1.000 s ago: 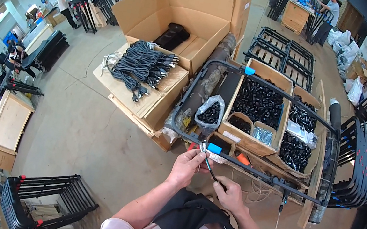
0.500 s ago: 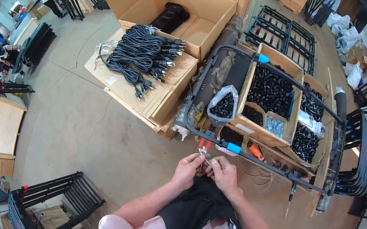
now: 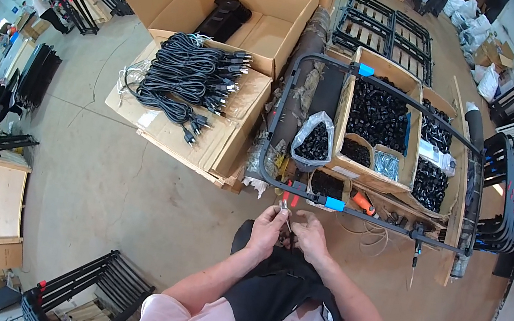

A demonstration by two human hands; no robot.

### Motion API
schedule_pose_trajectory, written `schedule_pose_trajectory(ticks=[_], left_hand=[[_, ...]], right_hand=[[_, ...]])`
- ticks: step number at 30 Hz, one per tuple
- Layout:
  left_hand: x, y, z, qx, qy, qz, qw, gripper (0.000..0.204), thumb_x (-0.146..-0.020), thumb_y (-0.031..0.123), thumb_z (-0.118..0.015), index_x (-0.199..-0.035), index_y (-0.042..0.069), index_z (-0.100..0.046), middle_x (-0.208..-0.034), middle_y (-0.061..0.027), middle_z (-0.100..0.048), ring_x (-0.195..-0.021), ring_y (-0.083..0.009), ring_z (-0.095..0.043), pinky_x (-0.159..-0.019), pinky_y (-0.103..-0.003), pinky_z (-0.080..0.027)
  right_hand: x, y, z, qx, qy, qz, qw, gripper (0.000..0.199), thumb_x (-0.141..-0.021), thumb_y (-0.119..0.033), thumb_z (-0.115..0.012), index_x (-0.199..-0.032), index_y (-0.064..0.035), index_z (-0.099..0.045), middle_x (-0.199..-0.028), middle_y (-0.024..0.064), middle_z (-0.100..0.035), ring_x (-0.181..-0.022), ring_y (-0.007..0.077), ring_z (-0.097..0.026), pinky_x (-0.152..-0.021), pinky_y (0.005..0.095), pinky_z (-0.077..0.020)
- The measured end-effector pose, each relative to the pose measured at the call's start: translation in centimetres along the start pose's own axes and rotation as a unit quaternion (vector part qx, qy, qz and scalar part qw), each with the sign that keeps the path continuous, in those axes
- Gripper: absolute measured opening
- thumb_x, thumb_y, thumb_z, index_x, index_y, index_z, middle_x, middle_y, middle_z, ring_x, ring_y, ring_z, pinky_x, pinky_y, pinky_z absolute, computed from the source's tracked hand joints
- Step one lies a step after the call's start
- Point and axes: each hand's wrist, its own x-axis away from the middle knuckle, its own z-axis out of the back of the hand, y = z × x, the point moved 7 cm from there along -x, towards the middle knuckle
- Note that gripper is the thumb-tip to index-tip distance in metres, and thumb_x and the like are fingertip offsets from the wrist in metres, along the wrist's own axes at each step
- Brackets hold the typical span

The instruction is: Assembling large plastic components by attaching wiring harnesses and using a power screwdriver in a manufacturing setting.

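Close together in front of my apron, both hands work just below the near bar of a black metal frame [image 3: 383,224]. My left hand [image 3: 266,229] is closed in a pinch at the metal end of a red-handled tool [image 3: 290,196], which looks like pliers or cutters. Its red handles point away from me, up against the frame. My right hand [image 3: 313,237] is closed, fingers curled, just right of the left one. Between the two hands runs a thin, pale, wire-like strand [image 3: 289,222]. What exactly sits in each set of fingertips is too small to tell.
Beyond the frame bar, a wooden box [image 3: 345,118] holds many small black parts; a lined bucket [image 3: 301,161] of black parts stands beside it. An orange-handled tool [image 3: 364,203] lies nearby. Left, bundled black cables [image 3: 189,76] lie on cardboard before an open carton [image 3: 285,0]. Black frames [image 3: 86,292] stand lower left.
My right hand has drawn slightly away from the left, its fingers lifted a little. The tool's red handles look closer together. The view has shifted slightly.
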Motion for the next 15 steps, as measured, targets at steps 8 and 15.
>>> schedule_pose_trajectory(ticks=[8, 15], left_hand=[[-3.7, 0.4, 1.4, -0.021, -0.015, 0.018, 1.000, 0.014, -0.110, 0.019, -0.057, -0.110, 0.007, -0.065, -0.094, -0.0030, -0.072, -0.083, -0.0097, -0.064, -0.075, -0.028, -0.055], [-4.6, 1.0, 1.4, -0.120, -0.033, 0.006, 0.992, 0.020, -0.110, 0.019, -0.057, -0.114, 0.005, -0.071, -0.092, -0.0010, -0.070, -0.078, -0.0081, -0.059, -0.069, -0.025, -0.049]], right_hand=[[-4.3, 3.4, -1.1, 0.086, -0.041, -0.046, 0.994, 0.023, -0.105, -0.019, -0.058, -0.108, 0.0026, -0.066, -0.079, 0.0076, -0.065, -0.060, 0.0143, -0.062, -0.049, 0.0292, -0.0518], [-4.2, 3.0, -1.2, 0.049, -0.010, -0.045, 0.998, 0.024, -0.105, -0.020, -0.059, -0.100, 0.0015, -0.067, -0.076, 0.0053, -0.065, -0.060, 0.0130, -0.061, -0.051, 0.0285, -0.0510]])
